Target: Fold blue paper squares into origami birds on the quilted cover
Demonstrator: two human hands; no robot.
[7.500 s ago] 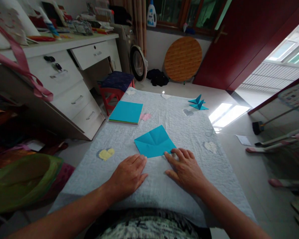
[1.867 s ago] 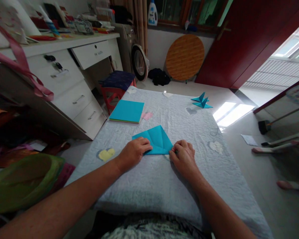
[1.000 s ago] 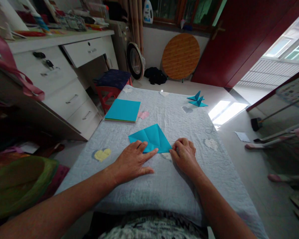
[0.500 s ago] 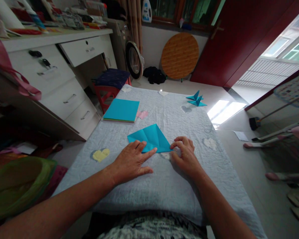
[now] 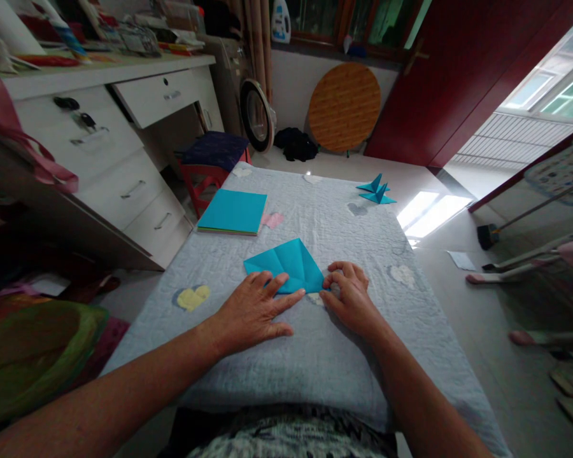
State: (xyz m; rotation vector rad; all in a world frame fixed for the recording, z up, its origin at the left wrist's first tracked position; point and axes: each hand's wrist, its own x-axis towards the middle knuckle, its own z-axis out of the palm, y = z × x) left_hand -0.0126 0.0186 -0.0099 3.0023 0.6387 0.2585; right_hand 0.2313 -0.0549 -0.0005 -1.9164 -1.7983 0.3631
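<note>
A sheet of blue origami paper (image 5: 293,262), folded and marked with creases, lies on the cloth-covered table (image 5: 286,362) in front of me. My left hand (image 5: 255,304) rests with fingers spread, its fingertips on the paper's near edge. At the paper's right corner, my right hand (image 5: 347,291) has thumb and fingers pinched on the tip. The left fingers cover part of the near left edge, and the pinched tip is hidden.
Beyond the paper on the left sits a stack of coloured paper (image 5: 233,212), blue on top. Folded blue paper pieces (image 5: 377,191) stand at the far right of the table. A red stool (image 5: 205,172) and white drawers (image 5: 134,184) are to the left.
My right hand has moved slightly left, its fingers closing in on the paper's right corner. The left fingers have shifted a little along the near edge.
</note>
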